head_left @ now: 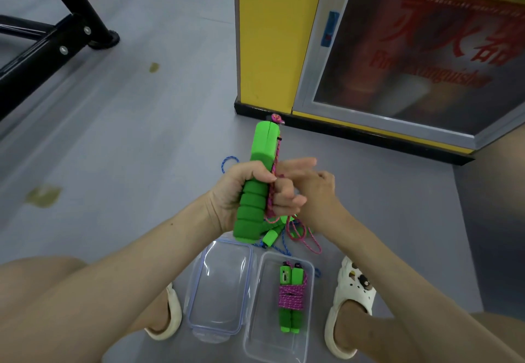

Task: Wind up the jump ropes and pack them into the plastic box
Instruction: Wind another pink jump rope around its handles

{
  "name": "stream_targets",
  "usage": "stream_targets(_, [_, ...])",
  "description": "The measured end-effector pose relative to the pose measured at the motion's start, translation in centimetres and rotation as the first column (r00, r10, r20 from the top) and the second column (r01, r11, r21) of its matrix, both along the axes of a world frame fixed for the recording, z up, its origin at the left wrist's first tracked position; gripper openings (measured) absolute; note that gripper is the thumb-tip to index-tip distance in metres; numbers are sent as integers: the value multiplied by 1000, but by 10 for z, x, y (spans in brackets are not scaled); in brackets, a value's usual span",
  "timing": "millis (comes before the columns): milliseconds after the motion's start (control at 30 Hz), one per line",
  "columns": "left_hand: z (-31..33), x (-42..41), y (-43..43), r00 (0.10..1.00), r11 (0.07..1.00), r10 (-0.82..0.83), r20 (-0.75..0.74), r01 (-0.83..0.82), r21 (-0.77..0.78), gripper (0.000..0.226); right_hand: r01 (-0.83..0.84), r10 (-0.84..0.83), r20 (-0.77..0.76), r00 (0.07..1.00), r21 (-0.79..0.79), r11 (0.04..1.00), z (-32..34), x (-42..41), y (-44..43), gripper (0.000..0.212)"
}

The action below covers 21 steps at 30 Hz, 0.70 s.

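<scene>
Jump rope handles (251,206) stand upright mid-frame, gripped in my left hand (234,189). My right hand (318,189), just right, reaches the pink cord (269,202); whether it pinches, I cannot tell. The plastic box (264,334) lies below.

The smooth grey floor (142,135) carries a clear rectangular plastic box (264,334), its clear lid (218,291) just beside it, loose blue cord (228,161) behind, and a yellow cabinet (267,35) beyond.

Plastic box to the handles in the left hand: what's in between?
Head view: loose pink cord, blue rope and another green handle on the floor.
</scene>
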<state>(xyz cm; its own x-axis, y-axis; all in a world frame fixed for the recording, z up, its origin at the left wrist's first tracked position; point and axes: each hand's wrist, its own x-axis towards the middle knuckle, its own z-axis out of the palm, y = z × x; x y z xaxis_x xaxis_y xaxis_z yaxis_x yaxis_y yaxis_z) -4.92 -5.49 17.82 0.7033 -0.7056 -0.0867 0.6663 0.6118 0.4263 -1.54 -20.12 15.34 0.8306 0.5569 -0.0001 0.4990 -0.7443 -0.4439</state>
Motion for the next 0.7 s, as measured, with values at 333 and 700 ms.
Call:
stream_targets(333, [13,16,4,759,680,652,-1,-584,444,58,-1,-1,-149,989,-12,1000,-9,-4,-7,26])
stream_targets(700, [3,10,23,812,43,-23,583,-582,812,74,4,-18,-221,975,-64,998,9,1,-15,24])
